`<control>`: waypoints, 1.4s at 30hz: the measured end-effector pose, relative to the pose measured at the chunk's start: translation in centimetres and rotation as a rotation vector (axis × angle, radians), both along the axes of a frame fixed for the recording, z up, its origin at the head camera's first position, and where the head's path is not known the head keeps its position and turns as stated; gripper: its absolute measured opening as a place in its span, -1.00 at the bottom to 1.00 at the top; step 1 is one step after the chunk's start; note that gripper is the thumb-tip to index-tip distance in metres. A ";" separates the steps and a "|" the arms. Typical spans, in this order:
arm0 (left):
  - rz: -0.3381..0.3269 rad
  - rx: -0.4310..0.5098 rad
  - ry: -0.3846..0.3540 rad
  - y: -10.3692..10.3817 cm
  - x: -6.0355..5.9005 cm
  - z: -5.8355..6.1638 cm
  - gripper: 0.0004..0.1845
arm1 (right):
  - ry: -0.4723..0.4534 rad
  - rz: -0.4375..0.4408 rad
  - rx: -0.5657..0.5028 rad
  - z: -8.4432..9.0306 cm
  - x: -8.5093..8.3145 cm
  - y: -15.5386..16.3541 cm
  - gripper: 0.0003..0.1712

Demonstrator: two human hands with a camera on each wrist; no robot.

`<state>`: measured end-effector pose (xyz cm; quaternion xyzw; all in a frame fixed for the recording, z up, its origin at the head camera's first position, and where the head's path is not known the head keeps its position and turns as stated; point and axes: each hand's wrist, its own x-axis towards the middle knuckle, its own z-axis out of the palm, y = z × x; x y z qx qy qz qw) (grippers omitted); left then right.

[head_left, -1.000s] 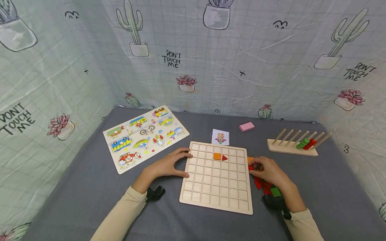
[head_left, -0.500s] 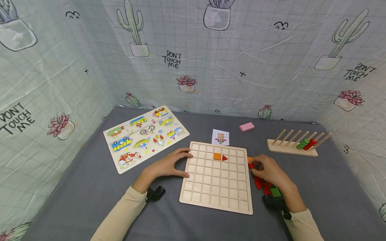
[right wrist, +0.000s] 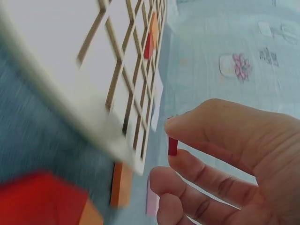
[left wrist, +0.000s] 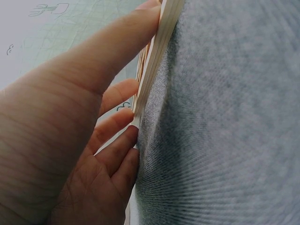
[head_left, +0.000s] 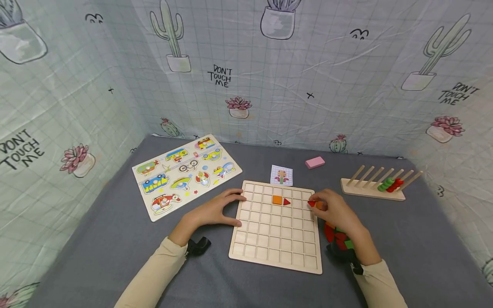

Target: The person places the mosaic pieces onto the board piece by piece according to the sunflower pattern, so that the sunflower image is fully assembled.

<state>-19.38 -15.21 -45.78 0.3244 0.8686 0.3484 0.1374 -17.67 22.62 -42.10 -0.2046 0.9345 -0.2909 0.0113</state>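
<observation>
A wooden grid board [head_left: 275, 246] lies on the grey cloth. On it, an orange square tile [head_left: 277, 199] and a red triangle tile [head_left: 286, 201] sit side by side in the upper cells. My left hand [head_left: 211, 212] rests its spread thumb and fingertips on the board's left edge. Over the board's right edge, my right hand [head_left: 336, 210] pinches a small red tile [right wrist: 172, 146] between thumb and finger. An orange tile [right wrist: 121, 185] lies on the cloth beside the board. Below the right hand, red and green tiles [head_left: 335, 234] lie in a heap, partly hidden by the wrist.
Behind the board lies a small pattern card [head_left: 281, 175], with a pink block [head_left: 315, 162] to its right. A vehicle puzzle board [head_left: 186, 175] is at the left. At the right stands a pegged rack [head_left: 373, 190] with green and red beads.
My right hand has lifted a red tile from the pieces and moved up and left to the board's right edge. The left hand has stayed in place.
</observation>
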 end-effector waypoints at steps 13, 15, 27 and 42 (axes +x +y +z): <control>-0.014 -0.007 -0.001 0.0 -0.5 -0.1 -0.22 | -0.045 0.068 -0.075 -0.4 -1.2 -4.2 -0.79; -0.009 -0.019 -0.009 -0.1 -0.5 -0.2 -0.22 | -0.042 0.091 -0.084 -0.6 -1.4 -4.9 -0.78; 0.005 -0.020 -0.014 -0.3 -0.3 -0.3 -0.23 | -0.066 0.168 -0.072 -1.2 -3.1 -9.0 -0.80; 0.024 -0.027 -0.036 0.1 -0.2 -0.4 -0.23 | -0.101 0.195 -0.001 -0.8 -3.9 -11.0 -0.81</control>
